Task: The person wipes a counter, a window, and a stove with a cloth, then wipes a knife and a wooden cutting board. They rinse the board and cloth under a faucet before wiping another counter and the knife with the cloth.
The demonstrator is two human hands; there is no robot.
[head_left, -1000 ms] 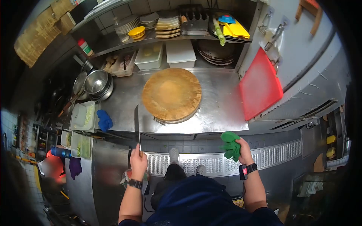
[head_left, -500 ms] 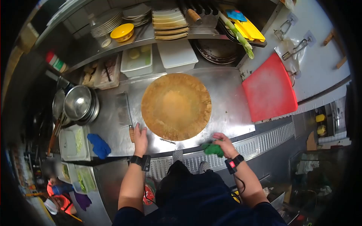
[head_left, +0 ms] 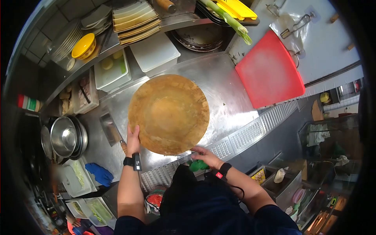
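Observation:
A large round wooden chopping block sits on the steel counter. At its lower left edge is my left hand, fingers apart and touching the rim, holding nothing. The wooden handle of a cleaver lies just left of that hand. My right hand is at the block's lower right edge, with a green cloth held under its fingers. Part of the cloth is hidden by the hand.
A red board leans at the right. Steel bowls, a blue cloth and a tray of cut greens are at the left. White tubs stand behind the block, below a shelf with plates. Part of a person shows at lower left.
The view has turned and shifted. My left hand has come to the block's rim from beside the cleaver handle. My right hand has moved left, nearer the block, with the green cloth.

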